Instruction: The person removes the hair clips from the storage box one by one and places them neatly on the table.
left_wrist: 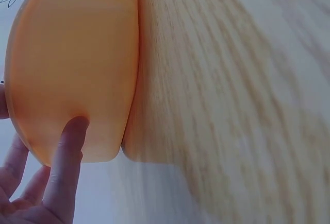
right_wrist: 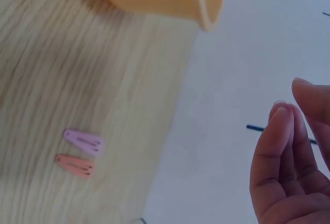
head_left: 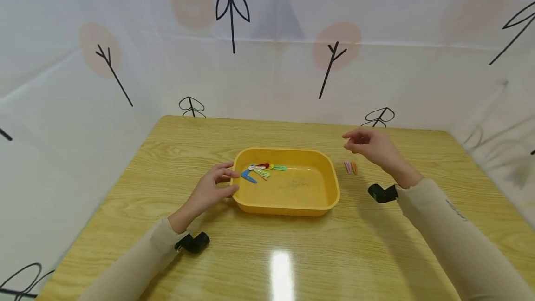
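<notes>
A yellow plastic basin [head_left: 292,189] stands on the table, several colourful snap hair clips [head_left: 261,172] lying together in its left part. My left hand [head_left: 213,185] holds the basin's left end. In the left wrist view, one finger of that hand [left_wrist: 54,193] presses the outer wall while others reach the rim. To the right of the basin, a lilac hair clip [right_wrist: 85,141] and an orange hair clip [right_wrist: 76,166] lie side by side on the wood. Above and beyond them hovers my right hand [head_left: 374,147], its fingers loosely bent and nothing visible between them.
The wooden table [head_left: 234,254] has a bright light reflection near its front. A white patterned cloth [head_left: 276,73] hangs behind the table and along its sides. Black wrist mounts [head_left: 194,243] stick out from both sleeves.
</notes>
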The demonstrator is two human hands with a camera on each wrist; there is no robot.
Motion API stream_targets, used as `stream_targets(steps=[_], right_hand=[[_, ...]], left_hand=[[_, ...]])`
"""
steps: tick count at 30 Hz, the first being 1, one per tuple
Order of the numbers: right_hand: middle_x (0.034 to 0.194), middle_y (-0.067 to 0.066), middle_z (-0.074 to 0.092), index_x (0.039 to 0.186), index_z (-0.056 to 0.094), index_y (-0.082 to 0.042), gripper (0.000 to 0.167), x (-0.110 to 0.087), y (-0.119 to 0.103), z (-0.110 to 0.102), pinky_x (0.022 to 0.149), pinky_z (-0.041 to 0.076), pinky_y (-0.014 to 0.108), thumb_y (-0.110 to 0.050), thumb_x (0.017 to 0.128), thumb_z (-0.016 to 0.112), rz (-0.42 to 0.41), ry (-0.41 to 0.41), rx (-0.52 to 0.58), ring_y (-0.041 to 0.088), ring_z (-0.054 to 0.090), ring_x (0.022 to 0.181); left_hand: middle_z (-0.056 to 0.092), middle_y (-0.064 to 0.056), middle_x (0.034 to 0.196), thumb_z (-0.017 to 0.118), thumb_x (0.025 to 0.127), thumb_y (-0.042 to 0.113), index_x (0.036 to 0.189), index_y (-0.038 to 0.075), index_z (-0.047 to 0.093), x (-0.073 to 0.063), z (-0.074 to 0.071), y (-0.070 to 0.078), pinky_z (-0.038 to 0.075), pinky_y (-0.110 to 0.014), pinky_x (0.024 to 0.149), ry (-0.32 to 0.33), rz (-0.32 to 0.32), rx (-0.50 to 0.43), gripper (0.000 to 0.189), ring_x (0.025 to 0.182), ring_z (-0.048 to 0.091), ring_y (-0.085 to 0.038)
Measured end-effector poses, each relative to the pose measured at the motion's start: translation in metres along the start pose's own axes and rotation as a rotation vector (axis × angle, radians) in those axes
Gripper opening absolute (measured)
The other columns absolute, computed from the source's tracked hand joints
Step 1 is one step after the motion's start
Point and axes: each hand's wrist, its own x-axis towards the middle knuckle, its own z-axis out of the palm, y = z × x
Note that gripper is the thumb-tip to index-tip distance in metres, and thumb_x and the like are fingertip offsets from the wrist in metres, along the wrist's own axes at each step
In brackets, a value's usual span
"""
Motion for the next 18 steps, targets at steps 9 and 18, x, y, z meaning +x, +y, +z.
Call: stream_targets(steps=[9, 18], right_hand=[[0.093, 0.012, 0.062, 0.112, 0.063, -0.003, 0.026, 0.01, -0.018, 0.01, 0.06, 0.046, 0.025, -0.017, 0.09, 0.064, -0.032, -0.026, 0.032, 0.026, 0.058, 0.082], [0.09, 0.01, 0.062, 0.111, 0.064, -0.004, 0.026, 0.019, -0.033, 0.023, 0.068, 0.051, 0.025, -0.017, 0.089, 0.065, -0.067, -0.043, 0.057, 0.024, 0.059, 0.081]], left_hand=[[0.039, -0.012, 0.14, 0.071, 0.082, 0.01, 0.106, -0.004, 0.063, 0.0, 0.0, 0.001, 0.051, -0.037, 0.086, -0.001, 0.004, -0.007, 0.029, 0.109, 0.053, -0.035], [0.038, -0.015, 0.141, 0.07, 0.083, 0.009, 0.107, -0.005, 0.062, 0.0, 0.0, 0.001, 0.052, -0.038, 0.085, -0.002, 0.009, -0.02, 0.029, 0.11, 0.052, -0.037]])
